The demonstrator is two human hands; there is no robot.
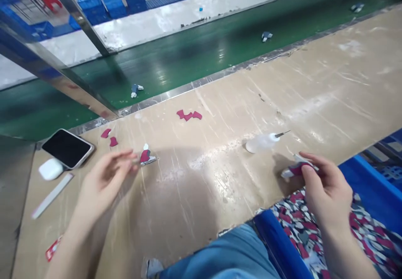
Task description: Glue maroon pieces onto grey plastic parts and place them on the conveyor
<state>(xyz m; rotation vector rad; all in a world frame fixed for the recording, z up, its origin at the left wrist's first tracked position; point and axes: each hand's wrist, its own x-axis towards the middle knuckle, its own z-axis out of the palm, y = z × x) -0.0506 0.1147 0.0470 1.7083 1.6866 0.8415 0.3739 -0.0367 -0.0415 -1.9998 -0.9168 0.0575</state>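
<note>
- Head view first, since it looks right down on the bench [314,90]: two bare hands pretty far apart, each with one small maroon-and-white piece to deal with.
- Left hand [108,176] is toward the bench's left end, thumb and fingers loosely spread, nothing in the grip that I can spot. Fingertips are blurry, so can't tell if they're touching anything.
- Loose piece [145,157] lies just to the right of those fingertips, way closer to them than to the other hand. It's bent: white tip toward the far edge, grey-white arm pointing right.
- Right hand [328,187] is by the near edge, thumb and fingers pinching the held piece [297,169], long axis roughly sideways, one end sticking out left.
- Bottle [260,143] sits between the hands, clearly nearer the right one. It's on its side, needle tip aimed right and a bit toward the far edge, beyond the held piece.
- Blue bin [370,180] full of similar bits is below the near edge, under the right forearm.
</note>
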